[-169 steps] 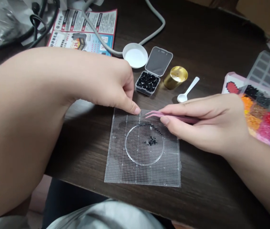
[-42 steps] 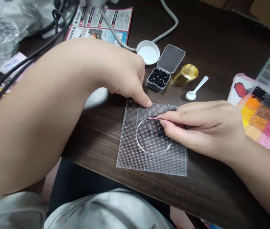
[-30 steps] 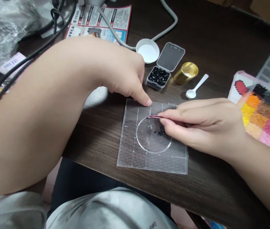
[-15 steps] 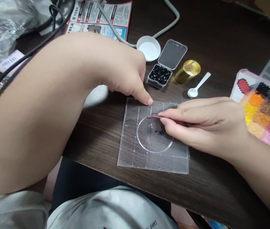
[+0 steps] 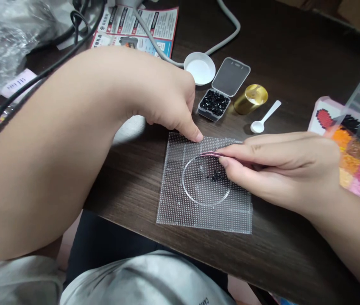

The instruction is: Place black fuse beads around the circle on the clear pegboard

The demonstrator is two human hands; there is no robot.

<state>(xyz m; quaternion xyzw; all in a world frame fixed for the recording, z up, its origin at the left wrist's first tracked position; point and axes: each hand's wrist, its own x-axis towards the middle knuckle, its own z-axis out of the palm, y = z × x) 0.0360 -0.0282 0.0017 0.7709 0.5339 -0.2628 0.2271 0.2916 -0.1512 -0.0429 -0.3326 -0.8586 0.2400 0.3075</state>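
Observation:
A clear square pegboard (image 5: 173, 203) lies on the dark wooden table. On it shows a thin clear ring (image 5: 182, 182), and a small cluster of black beads (image 5: 217, 175) sits inside that ring. My left hand (image 5: 167, 93) reaches across from the left, its thumb pressed on the board's far edge; the other fingers are curled and mostly hidden. Between thumb and index finger, my right hand (image 5: 281, 169) pinches slim pinkish tweezers (image 5: 210, 154), their tips over the ring's far rim. Whether the tips hold a bead I cannot tell.
Beyond the board stand an open lidded box of black beads (image 5: 214, 103), a white round dish (image 5: 199, 70), a gold cylinder (image 5: 246, 103) and a white spoon (image 5: 264, 119). A multicoloured bead case (image 5: 358, 156) lies right. Cables (image 5: 52, 61), a printed leaflet (image 5: 163, 25) and plastic wrap (image 5: 4, 42) occupy the far left.
My right hand and the tweezers have shifted slightly to the right, showing more of the black beads. My left thumb stays on the board's edge.

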